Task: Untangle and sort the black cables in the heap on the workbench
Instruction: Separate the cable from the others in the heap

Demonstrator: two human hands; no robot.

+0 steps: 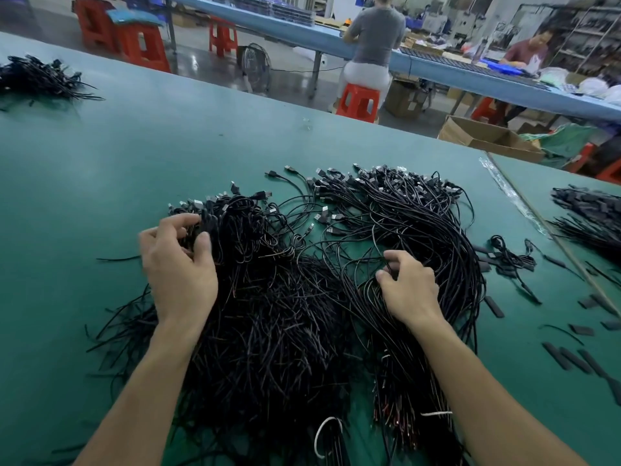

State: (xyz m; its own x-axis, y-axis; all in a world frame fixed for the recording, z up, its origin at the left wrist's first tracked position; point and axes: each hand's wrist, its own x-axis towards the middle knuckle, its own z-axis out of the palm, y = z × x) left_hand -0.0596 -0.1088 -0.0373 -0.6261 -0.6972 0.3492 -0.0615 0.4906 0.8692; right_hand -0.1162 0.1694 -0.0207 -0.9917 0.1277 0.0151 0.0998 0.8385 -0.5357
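Beyond the counter's [168,146] far edge, a person in a grey top [376,31] sits on a red stool [358,102] at a long blue table [437,71]. A floor fan [257,67] stands nearby, and an open cardboard box [487,137] sits off the far right corner.

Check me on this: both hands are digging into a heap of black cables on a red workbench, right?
Not quite: the head view shows the workbench is green, not red. The left hand and right hand are indeed in the black cables.

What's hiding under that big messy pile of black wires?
The green workbench shows all round the heap of black cables, so it lies on that. Anything under the middle is covered. On top, the left hand and right hand grip strands.
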